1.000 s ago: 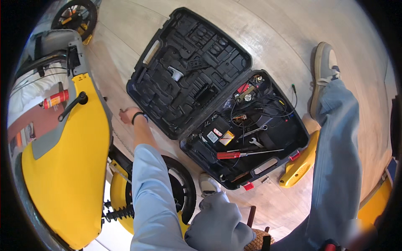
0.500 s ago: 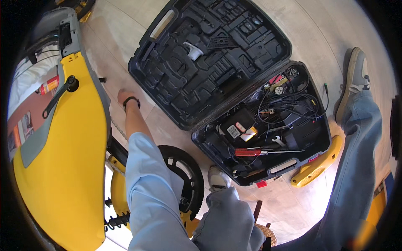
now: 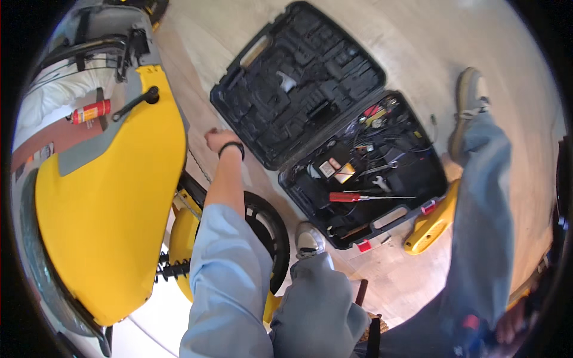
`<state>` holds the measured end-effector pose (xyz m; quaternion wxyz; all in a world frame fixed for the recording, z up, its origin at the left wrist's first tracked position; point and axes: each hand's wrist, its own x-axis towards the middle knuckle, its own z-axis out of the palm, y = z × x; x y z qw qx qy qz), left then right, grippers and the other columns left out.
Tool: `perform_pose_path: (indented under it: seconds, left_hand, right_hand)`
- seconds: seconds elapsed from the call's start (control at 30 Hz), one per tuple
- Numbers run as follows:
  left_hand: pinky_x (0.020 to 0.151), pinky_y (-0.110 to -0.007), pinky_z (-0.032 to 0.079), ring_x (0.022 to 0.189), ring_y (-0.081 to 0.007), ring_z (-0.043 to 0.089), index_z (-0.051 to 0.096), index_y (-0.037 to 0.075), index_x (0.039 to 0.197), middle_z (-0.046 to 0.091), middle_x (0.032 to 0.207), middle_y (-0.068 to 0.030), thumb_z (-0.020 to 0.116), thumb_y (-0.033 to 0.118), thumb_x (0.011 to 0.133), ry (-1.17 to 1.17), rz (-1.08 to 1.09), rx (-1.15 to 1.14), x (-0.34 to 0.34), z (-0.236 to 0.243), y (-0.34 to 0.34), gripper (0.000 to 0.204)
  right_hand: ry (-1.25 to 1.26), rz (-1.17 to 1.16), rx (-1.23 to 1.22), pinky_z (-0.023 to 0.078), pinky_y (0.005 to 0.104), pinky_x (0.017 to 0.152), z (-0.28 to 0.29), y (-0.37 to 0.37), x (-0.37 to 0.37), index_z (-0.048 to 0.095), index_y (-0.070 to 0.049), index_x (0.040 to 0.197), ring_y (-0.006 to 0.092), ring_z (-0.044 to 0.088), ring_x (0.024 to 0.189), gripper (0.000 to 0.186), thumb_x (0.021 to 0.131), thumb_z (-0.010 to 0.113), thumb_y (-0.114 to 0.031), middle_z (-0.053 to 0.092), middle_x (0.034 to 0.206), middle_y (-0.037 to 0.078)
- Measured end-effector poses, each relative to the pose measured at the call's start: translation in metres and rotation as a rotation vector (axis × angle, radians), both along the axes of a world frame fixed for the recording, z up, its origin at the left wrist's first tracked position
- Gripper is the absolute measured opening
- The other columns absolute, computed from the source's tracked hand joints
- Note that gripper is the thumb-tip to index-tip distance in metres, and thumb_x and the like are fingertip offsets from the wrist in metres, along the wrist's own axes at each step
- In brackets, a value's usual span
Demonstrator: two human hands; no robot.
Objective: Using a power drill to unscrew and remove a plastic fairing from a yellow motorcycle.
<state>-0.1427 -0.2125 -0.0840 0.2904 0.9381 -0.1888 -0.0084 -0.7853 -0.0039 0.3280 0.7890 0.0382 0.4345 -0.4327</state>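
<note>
My left hand (image 3: 219, 139), with a black band at the wrist, reaches past the yellow side panel (image 3: 128, 197) toward the open toolbox (image 3: 394, 218). Its fingers are curled, and anything inside them is hidden. Just beyond it is the toolbox's black moulded lid (image 3: 256, 128). At the lower right rim, dim and blurred, my right hand (image 3: 510, 325) is closed beside a dark blue thing with a red part (image 3: 470, 334), which it seems to grip. A black lever (image 3: 136, 102) is attached to the panel.
In the toolbox lie a red-handled screwdriver (image 3: 346, 197), a wrench (image 3: 381, 182) and cables. A yellow curved part (image 3: 431, 230) rests beside it. A black tyre (image 3: 279, 232) and a coil spring (image 3: 173, 268) are below the panel. A red canister (image 3: 91, 111) lies at the left.
The whole view has shifted, with the panel further right and the toolbox further left. My left hand is nearer the lid. My right hand and the blue and red thing have come into view.
</note>
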Motion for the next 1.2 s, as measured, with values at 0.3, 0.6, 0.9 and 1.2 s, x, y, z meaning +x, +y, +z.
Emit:
perform_pose_path:
  seconds: [0.3,0.6,0.9,1.2]
  left_hand:
    - [0.086,-0.028,0.052,0.091,-0.0195,0.061,0.058,-0.002,0.113,0.061,0.097,-0.007,0.062,0.005,0.092,1.363,-0.468,-0.468,-0.21,0.266,0.09,0.022]
    - [0.081,-0.035,0.054,0.092,-0.0246,0.065,0.059,0.0,0.107,0.063,0.1,-0.0118,0.057,0.005,0.094,1.239,-1.207,-0.603,-0.276,0.544,0.24,0.014]
    - [0.079,-0.039,0.059,0.095,-0.0297,0.067,0.059,0.001,0.102,0.062,0.1,-0.0125,0.063,-0.006,0.085,1.018,-1.406,-0.882,-0.264,0.633,0.344,0.019]
    - [0.077,-0.039,0.061,0.09,-0.0274,0.068,0.06,0.001,0.099,0.062,0.098,-0.0135,0.067,-0.002,0.083,0.96,-1.524,-0.903,-0.247,0.656,0.383,0.017]
  right_hand:
    - [0.071,0.237,-0.071,0.037,0.0289,0.05,-0.021,0.009,0.083,0.052,-0.004,0.116,0.0103,0.035,0.045,0.049,0.071,0.057,-0.022,0.039,0.059,0.0]
    - [-0.119,0.387,-0.674,0.039,0.0234,0.049,0.094,0.095,0.086,0.057,0.005,0.115,0.0098,0.048,0.052,0.045,0.071,0.061,-0.003,0.053,0.065,0.005]
    - [-0.166,0.555,-0.971,0.04,0.024,0.049,0.148,0.173,0.098,0.059,0.002,0.115,0.0105,0.048,0.052,0.043,0.073,0.061,-0.002,0.055,0.075,0.005]
    - [-0.112,0.625,-1.017,0.039,0.0228,0.048,0.168,0.194,0.111,0.059,0.001,0.117,0.0094,0.048,0.052,0.043,0.074,0.061,-0.002,0.054,0.071,0.004]
